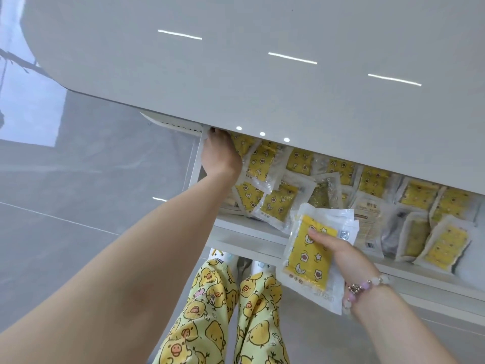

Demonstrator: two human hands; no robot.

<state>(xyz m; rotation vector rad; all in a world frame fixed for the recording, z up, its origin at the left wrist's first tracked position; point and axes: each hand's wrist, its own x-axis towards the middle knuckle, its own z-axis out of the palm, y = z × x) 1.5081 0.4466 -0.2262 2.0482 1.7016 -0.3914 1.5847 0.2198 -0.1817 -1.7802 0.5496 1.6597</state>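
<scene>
Right hand [349, 258], lower right of frame, thumb and fingers curled round packet stack [309, 254], just in front of shelf [249, 228] under white tabletop [236, 61]. Left hand [220, 153], frame centre, reaches among loose packets [273, 206]; fingers hidden, grip cannot tell. Step in hand: gathering. Next move likely: seize another packet, add to stack.

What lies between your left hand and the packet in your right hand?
In the head view, overlapping yellow star-print packets lie on the white shelf between the left hand and the held packet, which the right hand pinches.
</scene>
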